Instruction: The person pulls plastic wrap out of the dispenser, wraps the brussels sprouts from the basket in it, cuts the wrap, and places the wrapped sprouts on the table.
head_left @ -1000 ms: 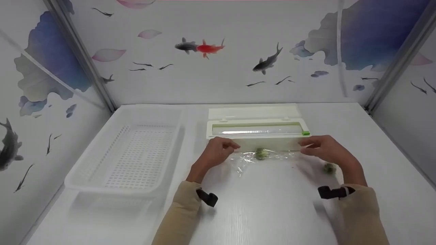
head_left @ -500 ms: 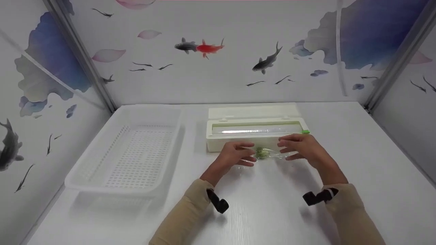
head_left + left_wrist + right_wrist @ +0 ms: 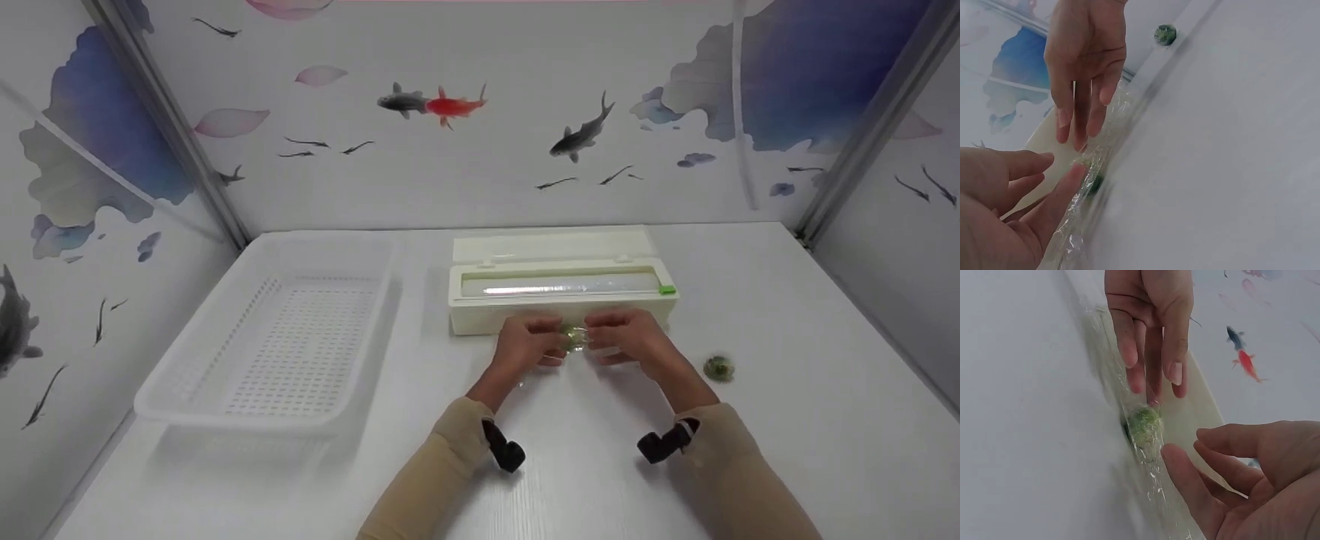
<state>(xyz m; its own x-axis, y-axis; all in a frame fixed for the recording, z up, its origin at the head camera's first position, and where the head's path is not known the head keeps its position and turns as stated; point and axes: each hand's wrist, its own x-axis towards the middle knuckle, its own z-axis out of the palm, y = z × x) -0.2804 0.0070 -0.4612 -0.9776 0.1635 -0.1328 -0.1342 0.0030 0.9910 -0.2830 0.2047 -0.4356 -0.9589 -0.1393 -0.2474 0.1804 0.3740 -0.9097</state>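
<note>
A small round green vegetable [image 3: 1144, 423] lies on the table under a strip of clear cling film [image 3: 1154, 481], in front of the white cling film dispenser [image 3: 562, 315]. My left hand [image 3: 528, 343] is on its left, with fingers loosely bent. On the other side my right hand [image 3: 628, 339] faces it, fingers apart and slightly curved. Both hands are close to the film; whether the fingertips touch it is hard to tell. In the head view the fingers partly hide the vegetable. A second green vegetable [image 3: 719, 368], seemingly wrapped in film, sits to the right.
The dispenser's lid [image 3: 555, 244] is raised at the back, showing the film roll [image 3: 559, 285] and a green slider [image 3: 667, 289] at its right end. A white perforated basket [image 3: 225, 411] stands on the left. Printed walls enclose the table.
My hands have come from the strip's two ends inward toward the vegetable, the right one moving left. The second vegetable, hidden half a second ago, shows again.
</note>
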